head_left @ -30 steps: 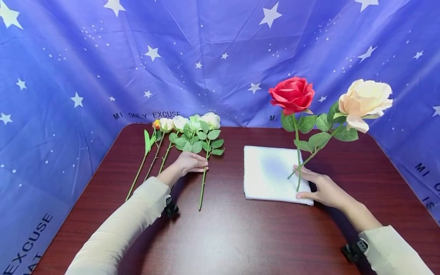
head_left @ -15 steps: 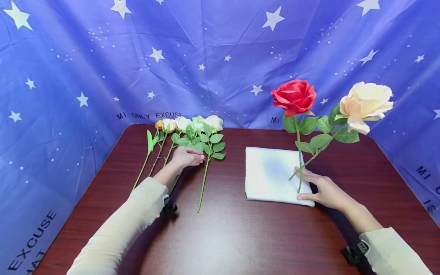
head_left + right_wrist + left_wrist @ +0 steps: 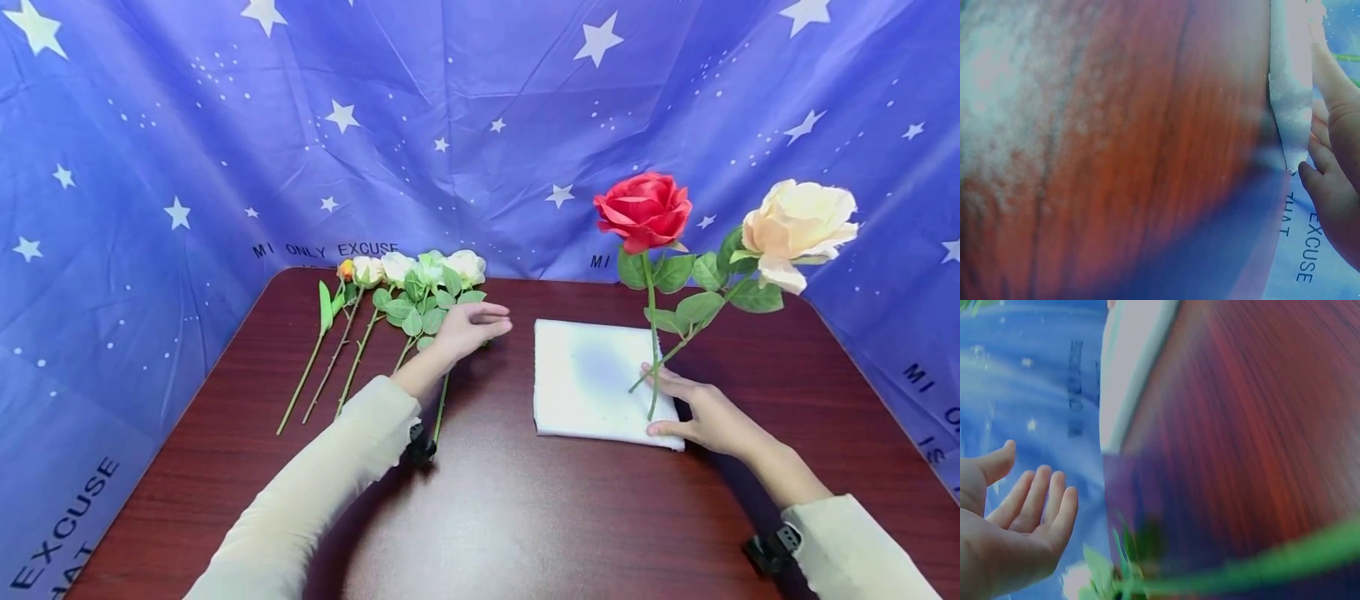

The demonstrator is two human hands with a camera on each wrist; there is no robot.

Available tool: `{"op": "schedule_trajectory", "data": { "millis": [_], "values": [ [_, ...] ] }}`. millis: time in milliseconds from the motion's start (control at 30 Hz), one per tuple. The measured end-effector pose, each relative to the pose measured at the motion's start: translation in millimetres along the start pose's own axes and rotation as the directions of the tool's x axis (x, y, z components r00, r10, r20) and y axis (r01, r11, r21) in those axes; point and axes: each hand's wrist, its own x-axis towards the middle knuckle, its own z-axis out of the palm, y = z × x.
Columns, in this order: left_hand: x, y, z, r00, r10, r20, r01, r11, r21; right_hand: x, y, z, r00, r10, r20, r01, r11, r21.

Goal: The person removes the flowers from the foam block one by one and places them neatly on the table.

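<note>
In the head view my left hand (image 3: 471, 329) hovers over the leaves of the rightmost white rose (image 3: 467, 268), holding nothing. Its fingers are loosely bent, with thumb and fingers apart in the left wrist view. My right hand (image 3: 708, 412) holds the right side of a white foam block (image 3: 588, 379), thumb near the front corner and fingers farther back. A red rose (image 3: 643, 212) and a cream rose (image 3: 798, 225) stand in the block; the red one is nearly upright, the cream one leans right. Their stems cross low, beside the right fingers.
Several artificial flowers lie in a row at the left back, among them a white rose (image 3: 397, 269) and a small orange bud (image 3: 346, 269). A brown wooden table (image 3: 525, 517) bears everything. A blue starry cloth (image 3: 450, 125) hangs behind and at both sides.
My left hand was at the rightmost white rose's stem, drew back left from it, then moved right and up over its leaves. The right hand and block stay put.
</note>
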Motion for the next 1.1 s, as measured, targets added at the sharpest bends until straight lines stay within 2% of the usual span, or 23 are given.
{"op": "schedule_trajectory", "data": {
  "millis": [100,200,367,500,600,833,967,1033,1100],
  "values": [
    [3.9,8.6,19.3,0.997,0.055,0.061,-0.056,0.998,0.006,0.0,0,-1,1.0,-0.001,0.003,0.001,1.0,0.003],
    [6.2,17.3,37.2,0.987,0.093,0.133,-0.088,0.995,-0.042,0.7,0,-1,1.0,-0.001,0.009,0.001,1.0,0.001],
    [9.8,34.8,64.7,0.963,0.147,0.226,-0.126,0.986,-0.107,1.3,0,-1,1.0,-0.002,0.007,0.002,1.0,-0.004],
    [11.1,48.7,83.7,0.938,0.196,0.286,-0.168,0.979,-0.119,1.2,0,-1,1.0,0.007,0.008,-0.007,1.0,-0.006],
    [9.5,54.6,97.1,0.923,0.205,0.325,-0.177,0.978,-0.115,0.8,0,-1,1.0,0.013,0.011,-0.013,1.0,-0.002],
    [1.7,55.4,123.6,0.915,0.206,0.346,-0.162,0.975,-0.153,0.6,1,0,1.0,-0.006,0.002,0.006,1.0,-0.001],
    [-2.9,54.0,133.8,0.89,0.211,0.404,-0.121,0.964,-0.238,0.0,1,0,1.0,-0.001,-0.004,0.001,1.0,-0.001],
    [-4.3,53.0,137.6,0.865,0.223,0.449,-0.095,0.952,-0.291,-0.1,1,0,1.0,0.004,-0.004,-0.004,1.0,0.002],
    [-5.1,51.5,140.6,0.848,0.23,0.477,-0.071,0.942,-0.329,-0.1,1,0,1.0,0.005,-0.006,-0.005,1.0,0.003]
  ]
}}
